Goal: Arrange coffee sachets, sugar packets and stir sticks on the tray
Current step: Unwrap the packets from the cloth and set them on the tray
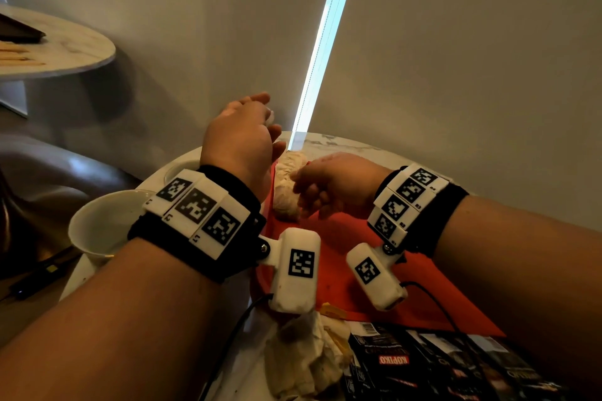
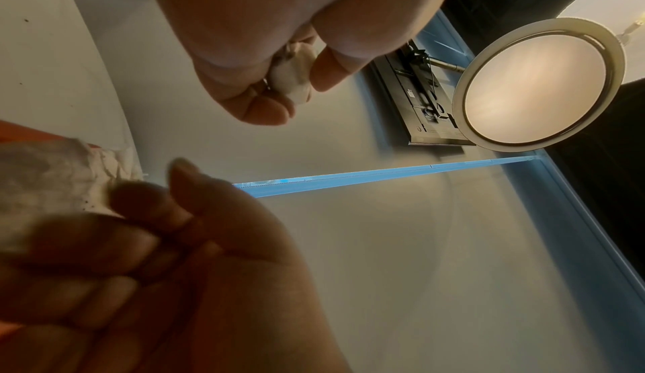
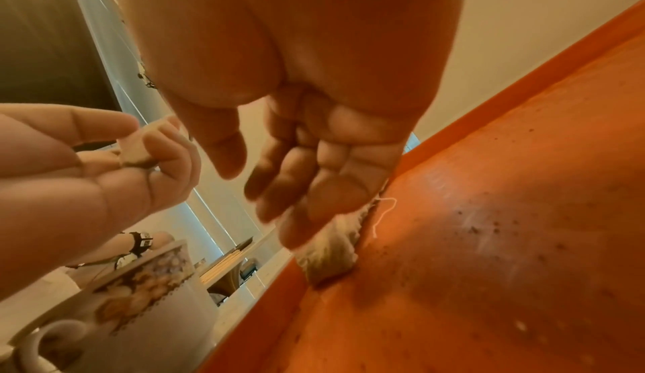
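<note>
My left hand is raised above the table's far edge and pinches a small white wad between thumb and fingers. Over the far left part of the red tray my right hand hangs with loosely curled fingers, thumb apart. Its fingertips touch a crumpled tissue lying on the tray. Black coffee sachets lie in a heap on the table at the tray's near edge. Wooden stir sticks lie on a second round table far to the left. The tray floor carries dark specks.
A white cup stands at the table's left edge, under my left wrist; the right wrist view shows its flower pattern. More crumpled tissue and a yellow scrap lie near the sachets. Wrist camera cables run across the tray's near edge.
</note>
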A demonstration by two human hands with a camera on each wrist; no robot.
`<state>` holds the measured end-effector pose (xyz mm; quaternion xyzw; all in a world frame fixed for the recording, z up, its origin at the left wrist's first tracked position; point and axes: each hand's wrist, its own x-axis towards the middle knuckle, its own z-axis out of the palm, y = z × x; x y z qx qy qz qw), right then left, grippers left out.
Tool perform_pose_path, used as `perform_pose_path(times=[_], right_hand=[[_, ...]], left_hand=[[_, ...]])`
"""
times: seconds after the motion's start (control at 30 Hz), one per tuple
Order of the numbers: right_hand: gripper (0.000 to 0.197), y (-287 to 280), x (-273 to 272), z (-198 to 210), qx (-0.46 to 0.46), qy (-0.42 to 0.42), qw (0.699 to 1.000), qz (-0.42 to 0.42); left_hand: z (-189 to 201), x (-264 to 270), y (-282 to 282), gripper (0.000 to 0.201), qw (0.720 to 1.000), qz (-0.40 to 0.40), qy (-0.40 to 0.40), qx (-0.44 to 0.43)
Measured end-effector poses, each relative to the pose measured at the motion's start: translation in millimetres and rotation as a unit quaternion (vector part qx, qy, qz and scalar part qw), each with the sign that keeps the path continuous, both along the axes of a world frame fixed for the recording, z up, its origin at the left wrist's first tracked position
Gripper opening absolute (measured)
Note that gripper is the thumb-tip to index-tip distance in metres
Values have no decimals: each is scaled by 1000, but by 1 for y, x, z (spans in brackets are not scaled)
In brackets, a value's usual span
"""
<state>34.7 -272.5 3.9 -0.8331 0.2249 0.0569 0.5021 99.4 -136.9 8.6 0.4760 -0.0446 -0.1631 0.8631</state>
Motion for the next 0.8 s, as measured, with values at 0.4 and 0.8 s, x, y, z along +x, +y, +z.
perform_pose_path(times=[0.4,0.8], right_hand=[[21,9,10,-13,43,45,998,4],[23,-12,-6,9,22,-135,990,-42]], left_hand=[[2,-4,0,18,1000,0,-3,-3],[-3,-8,2,31,999,-27,-47,-6]])
